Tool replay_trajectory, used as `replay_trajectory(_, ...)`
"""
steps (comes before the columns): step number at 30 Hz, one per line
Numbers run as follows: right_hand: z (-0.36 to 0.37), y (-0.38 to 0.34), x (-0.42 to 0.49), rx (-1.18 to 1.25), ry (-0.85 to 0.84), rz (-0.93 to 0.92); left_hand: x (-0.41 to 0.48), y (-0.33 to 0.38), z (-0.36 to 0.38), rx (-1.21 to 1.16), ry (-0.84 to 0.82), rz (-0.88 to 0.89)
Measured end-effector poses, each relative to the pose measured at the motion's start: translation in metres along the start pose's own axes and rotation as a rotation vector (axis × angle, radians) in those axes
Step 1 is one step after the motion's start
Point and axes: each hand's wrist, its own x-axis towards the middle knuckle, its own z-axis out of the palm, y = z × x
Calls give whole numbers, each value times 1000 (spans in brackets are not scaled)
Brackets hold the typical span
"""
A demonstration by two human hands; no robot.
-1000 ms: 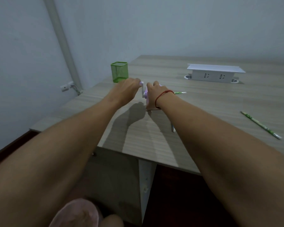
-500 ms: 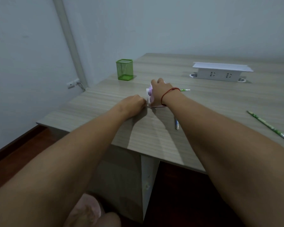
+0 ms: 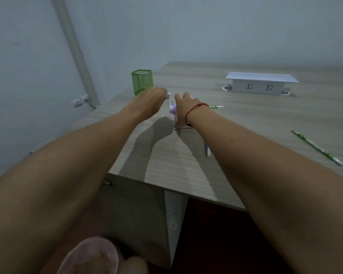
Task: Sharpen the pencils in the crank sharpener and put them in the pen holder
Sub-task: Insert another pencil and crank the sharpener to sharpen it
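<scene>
Mid-sharpening, first pencil by the look of it. Left hand closed around the crank handle, near top of its turn. Right hand clamped over the purple crank sharpener, pinning it to the desk. Green pencil poking out from behind right hand, apparently seated in the sharpener; entry point hidden. Green mesh pen holder back left, looks empty, so nothing delivered yet. Still loose on desk: one pencil far right, another just beside right forearm, mostly hidden. Left to do, judging from this: finish this one, sharpen two more, drop all three in holder.
</scene>
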Motion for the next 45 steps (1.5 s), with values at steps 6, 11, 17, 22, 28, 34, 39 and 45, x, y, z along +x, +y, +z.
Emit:
replay_trajectory(6,-8,-3,-5,-7,-37,17,-43,12,-7,-25,35,169)
replay_trajectory(11,-5,-1,-5,28,6,6,-62,33,17,-54,-222,-52)
replay_trajectory(17,3,-2,1,7,41,-15,-24,21,31,-10,-384,-196)
replay_trajectory(22,-8,4,-1,-50,-49,-49,-30,16,42,-56,-330,-192)
replay_trajectory(28,-19,24,-5,87,56,52,-28,15,44,-81,-342,-265)
replay_trajectory(34,-20,29,-21,19,174,54,-32,23,32,-209,-269,-392)
replay_trajectory(39,-24,29,-34,-15,143,-2,-23,33,6,-422,-27,-459)
replay_trajectory(45,-27,21,-55,3,127,-42,-21,61,-1,-518,-35,-408)
